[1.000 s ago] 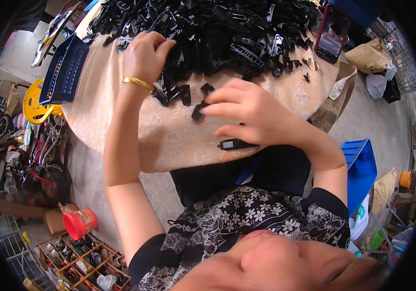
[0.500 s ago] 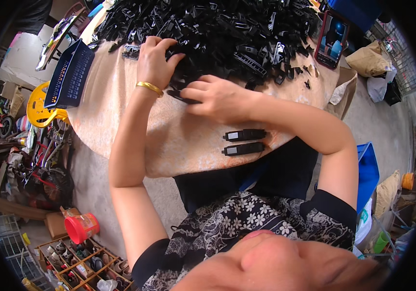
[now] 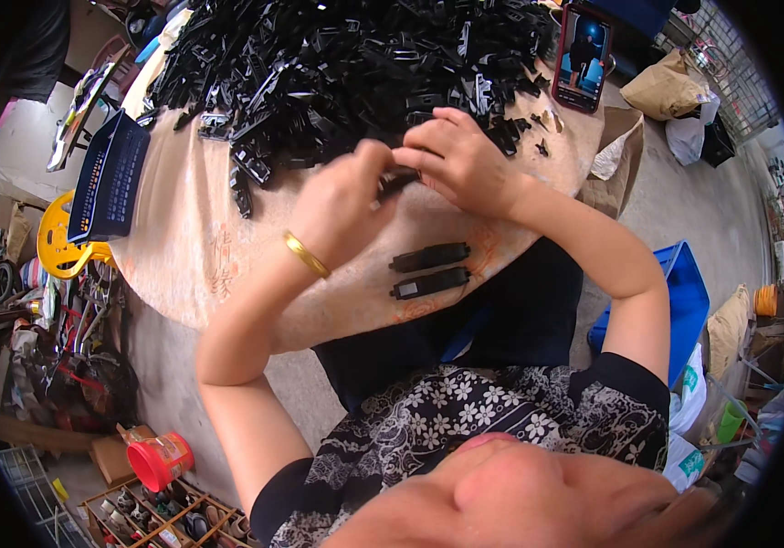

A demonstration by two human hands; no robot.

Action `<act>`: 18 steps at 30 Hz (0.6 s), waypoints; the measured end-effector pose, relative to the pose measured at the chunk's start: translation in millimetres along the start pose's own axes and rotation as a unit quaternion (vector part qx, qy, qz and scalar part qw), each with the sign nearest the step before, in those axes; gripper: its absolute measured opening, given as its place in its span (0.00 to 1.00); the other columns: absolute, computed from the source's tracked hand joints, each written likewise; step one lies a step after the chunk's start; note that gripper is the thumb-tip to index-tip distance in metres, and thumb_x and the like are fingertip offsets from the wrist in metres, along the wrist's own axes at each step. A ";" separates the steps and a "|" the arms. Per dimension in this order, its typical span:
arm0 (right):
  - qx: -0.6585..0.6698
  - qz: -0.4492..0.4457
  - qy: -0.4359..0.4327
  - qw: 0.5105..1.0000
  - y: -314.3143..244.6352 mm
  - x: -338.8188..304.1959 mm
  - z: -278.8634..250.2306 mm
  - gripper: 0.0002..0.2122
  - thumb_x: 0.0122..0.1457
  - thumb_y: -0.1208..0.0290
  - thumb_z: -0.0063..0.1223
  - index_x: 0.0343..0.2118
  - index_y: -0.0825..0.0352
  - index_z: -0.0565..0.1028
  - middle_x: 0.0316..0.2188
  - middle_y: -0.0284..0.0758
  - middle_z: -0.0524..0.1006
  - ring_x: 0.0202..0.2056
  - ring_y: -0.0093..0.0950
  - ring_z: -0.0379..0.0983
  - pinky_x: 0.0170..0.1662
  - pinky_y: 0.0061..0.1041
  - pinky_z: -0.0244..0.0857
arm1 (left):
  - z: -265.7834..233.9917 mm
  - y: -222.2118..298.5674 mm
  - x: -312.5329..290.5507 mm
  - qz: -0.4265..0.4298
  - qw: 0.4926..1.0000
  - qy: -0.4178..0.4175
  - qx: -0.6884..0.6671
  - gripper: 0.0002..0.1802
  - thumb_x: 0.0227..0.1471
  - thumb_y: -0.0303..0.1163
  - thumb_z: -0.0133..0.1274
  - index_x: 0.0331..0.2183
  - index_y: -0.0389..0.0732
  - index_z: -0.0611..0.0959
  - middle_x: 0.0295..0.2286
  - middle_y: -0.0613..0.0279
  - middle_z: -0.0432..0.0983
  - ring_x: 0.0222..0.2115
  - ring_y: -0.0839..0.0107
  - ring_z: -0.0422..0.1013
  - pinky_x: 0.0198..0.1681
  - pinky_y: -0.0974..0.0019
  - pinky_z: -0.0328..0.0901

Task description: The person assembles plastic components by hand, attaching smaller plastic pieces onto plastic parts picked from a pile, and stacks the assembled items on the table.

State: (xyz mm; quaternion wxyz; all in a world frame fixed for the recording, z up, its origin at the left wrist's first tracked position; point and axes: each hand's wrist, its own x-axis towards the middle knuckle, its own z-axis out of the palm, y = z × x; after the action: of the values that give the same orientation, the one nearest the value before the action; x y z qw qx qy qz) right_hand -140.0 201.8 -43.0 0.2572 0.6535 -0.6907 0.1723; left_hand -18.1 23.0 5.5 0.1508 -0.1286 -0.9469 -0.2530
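A dark blue basket (image 3: 110,183) leans at the table's (image 3: 168,242) left edge, within arm's reach. The big pile of black parts (image 3: 319,82) fills the far side, maybe so both hands can get to it. The left hand (image 3: 342,201) is a bit blurry, its thumb and finger almost closed on one end of a small black piece (image 3: 399,183). Two black blocks (image 3: 430,270) lie side by side near the edge, likely kept away from the pile. The right hand (image 3: 465,169) has bent fingers pinching the piece's other end, perhaps to steady it. A phone (image 3: 582,59) stands tilted, probably for watching. Half a second ago, the left hand was at the pile; now both hands meet in front of it.
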 end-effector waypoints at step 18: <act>0.036 0.151 0.035 0.987 -31.5 -38.2 -39.8 0.13 0.43 0.78 0.57 0.35 0.65 0.75 0.36 0.34 0.72 0.33 0.32 0.71 0.36 0.30 0.66 | 5.2 8.9 -15.9 -0.001 0.990 -0.142 0.009 0.12 0.43 0.32 0.60 0.31 0.39 0.77 0.28 0.56 0.71 0.32 0.56 0.69 0.36 0.58 0.65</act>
State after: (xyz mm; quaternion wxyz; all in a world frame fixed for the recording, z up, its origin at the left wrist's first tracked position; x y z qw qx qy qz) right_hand -103.1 253.1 -36.0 0.2283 0.5444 -0.7653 0.2567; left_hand -1.7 30.5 -0.4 0.0154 -0.1614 -0.9611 -0.2237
